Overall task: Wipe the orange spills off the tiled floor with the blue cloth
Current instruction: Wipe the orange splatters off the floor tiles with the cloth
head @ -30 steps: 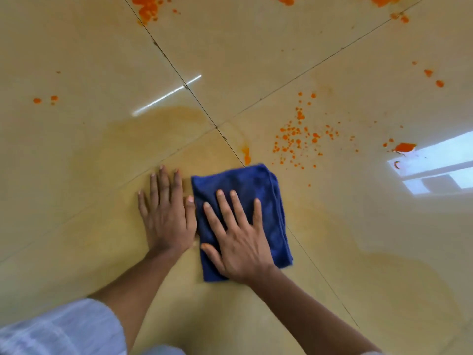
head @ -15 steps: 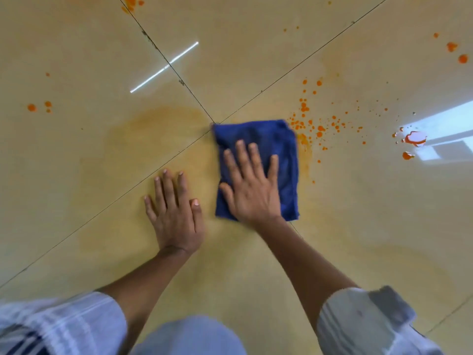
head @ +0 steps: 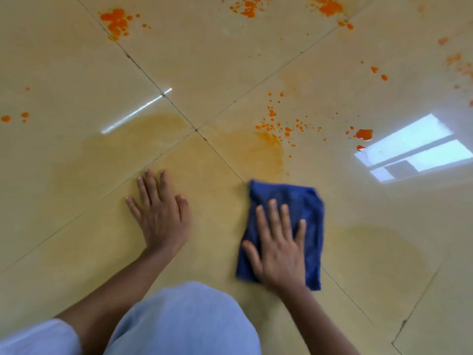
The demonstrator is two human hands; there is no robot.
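A folded blue cloth [head: 304,208] is lying flat on the glossy tiled floor [head: 230,60], pinned under the right hand [head: 280,249]. The right fingers [head: 273,216] are lying straight and slightly spread, pressing down rather than gripping, with the thumb at the cloth's left edge. The cloth is a rough rectangle; its long axis is running from the wrist up past the fingertips, leaning slightly left, and its far short edge is sticking out beyond the fingertips.

This looks like the middle of a wiping stroke. Just ahead of the fingertips a pale orange smear [head: 266,152] is showing, and beyond it a scatter of bright droplets [head: 279,124]; a thicker blob [head: 364,134] is sitting ahead and to the right. Larger splashes [head: 115,21] are lying well ahead. The next move probably calls for pushing the cloth forward over the droplets under steady pressure.

The left hand [head: 160,213] is resting flat on bare tile, left of the cloth and apart from it, fingers straight, likely bracing. A pale blue knee [head: 184,319] is showing below both wrists.
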